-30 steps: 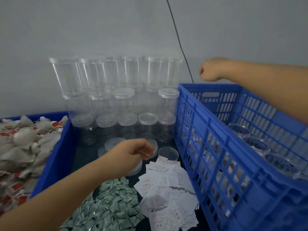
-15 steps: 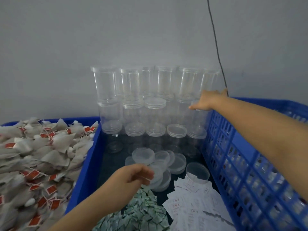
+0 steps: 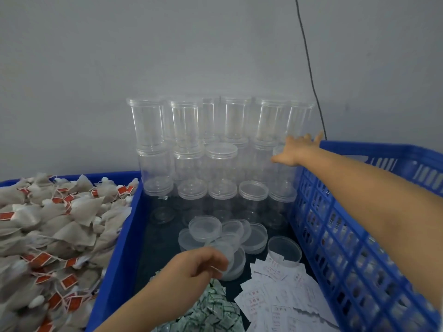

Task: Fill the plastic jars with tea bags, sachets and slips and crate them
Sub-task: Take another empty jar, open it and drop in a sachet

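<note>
The right hand [image 3: 293, 149] is stretched out with fingers spread, flat against a clear jar [image 3: 284, 168] at the right end of the middle tier of the jar stack [image 3: 215, 149], just beside the wall of the blue crate [image 3: 359, 236]. No closed grasp is seen; the fingers look straight. A sound pick would be made by wrapping the jar's body, not its rim, and lifting straight up, since upper jars stand close by and could be toppled. The left hand [image 3: 196, 267] is curled, a clear lid [image 3: 224, 250] pinched at its fingertips above the loose lids [image 3: 254, 236]. Sachets [image 3: 211, 310] and slips [image 3: 282, 298] lie near on the tabletop, tea bags [image 3: 55, 226] in the left bin.
</note>
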`<state>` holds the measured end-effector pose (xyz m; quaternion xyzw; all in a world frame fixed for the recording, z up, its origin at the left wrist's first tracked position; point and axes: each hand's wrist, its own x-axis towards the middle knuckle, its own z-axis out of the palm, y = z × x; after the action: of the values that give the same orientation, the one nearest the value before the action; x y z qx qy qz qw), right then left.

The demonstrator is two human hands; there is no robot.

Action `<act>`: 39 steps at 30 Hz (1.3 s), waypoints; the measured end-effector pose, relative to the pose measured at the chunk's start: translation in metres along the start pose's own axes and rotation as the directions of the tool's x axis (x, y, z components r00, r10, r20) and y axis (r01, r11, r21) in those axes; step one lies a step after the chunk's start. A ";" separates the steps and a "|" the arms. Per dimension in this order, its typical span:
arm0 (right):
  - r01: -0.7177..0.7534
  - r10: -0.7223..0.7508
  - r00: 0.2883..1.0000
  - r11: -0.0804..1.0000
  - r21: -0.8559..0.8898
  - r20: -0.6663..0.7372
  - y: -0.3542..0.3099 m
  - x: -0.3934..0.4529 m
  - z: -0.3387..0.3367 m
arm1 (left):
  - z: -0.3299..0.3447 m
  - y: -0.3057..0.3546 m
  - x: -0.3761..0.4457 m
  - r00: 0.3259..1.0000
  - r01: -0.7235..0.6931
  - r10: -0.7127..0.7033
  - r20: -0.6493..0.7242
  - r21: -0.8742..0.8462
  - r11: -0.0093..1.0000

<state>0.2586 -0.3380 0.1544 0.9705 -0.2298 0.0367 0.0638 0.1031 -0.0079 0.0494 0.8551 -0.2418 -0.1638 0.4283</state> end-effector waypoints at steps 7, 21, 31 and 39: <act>0.149 -0.145 0.989 0.972 0.181 -0.039 -0.020 -0.055 -0.044 | 0.009 -0.003 0.003 0.981 -0.092 0.113 -0.157 0.138 0.986; -0.133 -0.477 0.755 0.561 0.817 0.450 -0.109 -0.238 0.014 | 0.018 0.007 -0.036 0.862 0.125 0.278 -0.424 0.709 0.694; -0.162 -0.335 0.896 0.362 0.918 0.290 -0.121 -0.276 0.087 | 0.017 -0.020 -0.055 0.920 0.103 0.292 -0.261 0.880 0.463; 0.051 -0.328 0.945 0.209 0.977 0.021 -0.107 -0.279 0.095 | 0.025 -0.015 -0.047 0.857 0.058 0.433 -0.278 0.888 0.456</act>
<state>0.0618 -0.1334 0.0208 0.8183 -0.0418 0.0533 -0.5709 0.0563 0.0097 0.0258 0.9296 -0.2757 0.2443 -0.0075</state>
